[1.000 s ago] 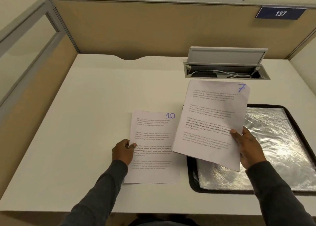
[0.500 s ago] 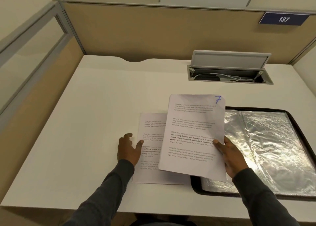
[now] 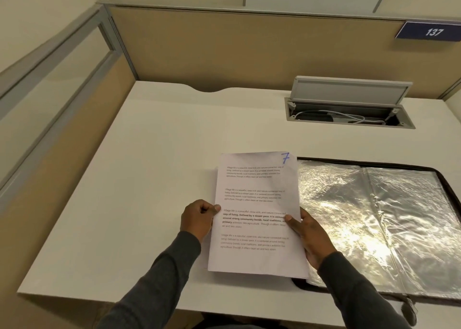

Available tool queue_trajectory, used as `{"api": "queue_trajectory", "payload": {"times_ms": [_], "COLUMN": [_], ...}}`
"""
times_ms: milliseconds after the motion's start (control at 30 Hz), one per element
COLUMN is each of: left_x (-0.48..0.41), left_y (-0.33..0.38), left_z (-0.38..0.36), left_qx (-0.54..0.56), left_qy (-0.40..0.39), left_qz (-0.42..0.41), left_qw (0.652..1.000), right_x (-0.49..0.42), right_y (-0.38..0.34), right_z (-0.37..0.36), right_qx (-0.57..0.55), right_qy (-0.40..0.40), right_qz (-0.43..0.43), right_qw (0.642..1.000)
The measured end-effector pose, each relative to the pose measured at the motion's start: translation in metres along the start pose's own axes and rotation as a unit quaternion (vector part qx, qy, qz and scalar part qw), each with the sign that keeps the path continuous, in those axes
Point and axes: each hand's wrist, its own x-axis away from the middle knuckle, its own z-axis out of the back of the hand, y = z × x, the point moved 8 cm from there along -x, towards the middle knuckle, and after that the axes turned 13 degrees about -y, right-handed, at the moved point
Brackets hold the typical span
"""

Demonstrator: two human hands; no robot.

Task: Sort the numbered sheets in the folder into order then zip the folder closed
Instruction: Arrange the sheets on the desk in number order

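A white printed sheet marked 7 (image 3: 257, 204) lies on top of the sheet marked 10, which it now covers almost fully; only a sliver shows along the left edge. My left hand (image 3: 199, 219) grips the left edge of the sheets, thumb on top. My right hand (image 3: 309, 236) holds the right edge, thumb pressed on the paper. To the right lies the open black zip folder (image 3: 449, 191) with shiny clear plastic sleeves (image 3: 374, 216); its zipper pull (image 3: 409, 306) hangs at the front edge.
The white desk (image 3: 149, 179) is walled by tan partitions at the back and left. A cable tray (image 3: 349, 114) with its grey lid raised is set in the desk behind the folder. A blue plate reading 137 (image 3: 431, 31) hangs on the back partition.
My right hand carried sheet 7 left from over the folder and laid it on sheet 10. My left hand went from resting on sheet 10 to gripping the stack's left edge.
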Motion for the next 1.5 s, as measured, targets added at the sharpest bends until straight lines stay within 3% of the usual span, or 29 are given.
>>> {"api": "queue_trajectory", "payload": {"times_ms": [300,567,800,1133,1233,1300,1400,1500], "left_x": [-0.006,-0.015,-0.021,-0.03,-0.024,-0.021,-0.023,-0.018], "left_y": [-0.023,-0.041,-0.061,-0.062,-0.057,-0.045,-0.021,-0.016], "left_z": [0.055,0.157,0.224,0.262,0.26,0.249,0.195,0.121], "left_qx": [-0.033,-0.079,-0.223,-0.281,-0.337,-0.373,-0.303,-0.132], "left_qy": [0.046,0.132,0.169,0.2,0.234,0.262,0.194,0.048], "left_qz": [0.016,0.037,0.101,0.128,0.142,0.104,-0.045,-0.012], "left_qw": [0.998,0.987,0.955,0.93,0.901,0.884,0.932,0.99], "right_x": [-0.019,-0.035,-0.039,-0.042,-0.043,-0.043,-0.043,-0.044], "right_y": [0.009,0.014,0.013,0.019,0.024,0.025,0.026,0.025], "right_z": [-0.032,-0.046,-0.034,-0.032,-0.038,-0.044,-0.05,-0.053], "right_qx": [0.036,0.043,0.041,0.044,0.038,0.027,0.016,0.007], "right_qy": [-0.03,-0.015,0.008,0.022,0.02,0.01,0.002,-0.003], "right_qz": [-0.008,-0.015,-0.02,-0.03,-0.035,-0.037,-0.039,-0.037], "right_qw": [0.999,0.999,0.999,0.998,0.998,0.999,0.999,0.999]}}
